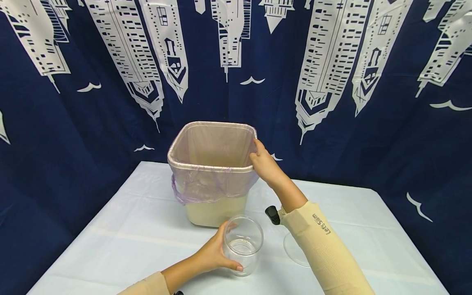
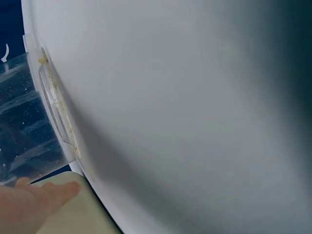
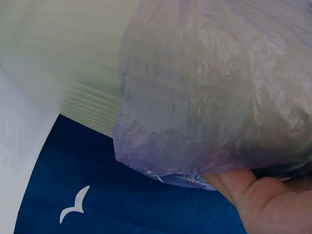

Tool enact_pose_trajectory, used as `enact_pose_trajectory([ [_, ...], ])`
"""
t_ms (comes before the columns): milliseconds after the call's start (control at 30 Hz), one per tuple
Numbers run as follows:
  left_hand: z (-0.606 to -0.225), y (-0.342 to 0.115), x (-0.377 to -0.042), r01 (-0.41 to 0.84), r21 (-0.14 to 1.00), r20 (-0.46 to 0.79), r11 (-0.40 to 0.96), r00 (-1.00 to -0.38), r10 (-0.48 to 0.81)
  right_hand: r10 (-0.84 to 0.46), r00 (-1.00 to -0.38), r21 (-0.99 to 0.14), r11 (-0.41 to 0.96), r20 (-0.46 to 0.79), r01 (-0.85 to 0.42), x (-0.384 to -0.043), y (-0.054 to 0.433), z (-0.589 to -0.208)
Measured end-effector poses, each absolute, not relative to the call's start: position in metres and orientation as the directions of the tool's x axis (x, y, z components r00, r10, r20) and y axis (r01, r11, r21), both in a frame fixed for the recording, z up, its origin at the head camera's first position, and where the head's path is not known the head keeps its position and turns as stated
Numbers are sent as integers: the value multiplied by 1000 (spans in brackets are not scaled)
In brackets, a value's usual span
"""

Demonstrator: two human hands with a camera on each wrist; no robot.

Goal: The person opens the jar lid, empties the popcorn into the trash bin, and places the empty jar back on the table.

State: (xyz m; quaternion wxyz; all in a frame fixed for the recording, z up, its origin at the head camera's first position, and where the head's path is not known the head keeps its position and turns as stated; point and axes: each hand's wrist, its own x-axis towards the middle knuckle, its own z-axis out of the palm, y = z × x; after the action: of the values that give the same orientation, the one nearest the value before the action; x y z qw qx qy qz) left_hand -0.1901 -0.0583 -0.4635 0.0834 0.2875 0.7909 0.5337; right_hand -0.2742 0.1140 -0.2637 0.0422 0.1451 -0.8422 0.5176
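Observation:
A pale cream trash bin (image 1: 215, 211) stands upright on the table, lined with a translucent purple bag (image 1: 210, 186) folded over its rim. My right hand (image 1: 267, 166) grips the rim at the bin's right side; in the right wrist view this hand (image 3: 273, 200) is against the bag's outer fold (image 3: 195, 97). In front of the bin, a clear open-topped glass jar (image 1: 243, 246) stands on the table, and my left hand (image 1: 215, 254) holds it from the left, fingers behind and thumb in front. Yellowish bits show near the base of the jar (image 2: 29, 117) in the left wrist view.
On the white-covered table (image 1: 147, 221), a clear round disc (image 1: 293, 250) lies partly hidden under the right forearm. A dark blue curtain (image 1: 273, 102) with white building prints hangs behind the table and along its sides.

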Motion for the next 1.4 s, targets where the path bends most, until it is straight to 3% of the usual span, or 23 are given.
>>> enact_pose_trajectory([
  [300, -458, -60, -191, 355, 894, 156, 272, -818, 554, -190, -960, -866, 422, 205, -268, -277, 114, -264],
  [567, -443, -65, -186, 420, 813, 149, 404, -820, 552, -172, -965, -874, 414, 200, -255, -276, 116, -262],
  [833, -421, -65, -179, 662, 507, 306, 552, -737, 602, -149, -965, -895, 365, 215, -256, -277, 119, -264],
  [1133, -407, -64, -178, 822, 134, 448, 554, -549, 706, -187, -961, -927, 278, 206, -253, -272, 132, -272],
  [1300, -400, -64, -176, 812, 38, 435, 582, -538, 722, -191, -943, -887, 327, 274, -324, -263, 142, -276],
  [1400, -396, -64, -174, 797, 12, 414, 604, -554, 722, -181, -932, -830, 425, 315, -362, -256, 149, -279],
])
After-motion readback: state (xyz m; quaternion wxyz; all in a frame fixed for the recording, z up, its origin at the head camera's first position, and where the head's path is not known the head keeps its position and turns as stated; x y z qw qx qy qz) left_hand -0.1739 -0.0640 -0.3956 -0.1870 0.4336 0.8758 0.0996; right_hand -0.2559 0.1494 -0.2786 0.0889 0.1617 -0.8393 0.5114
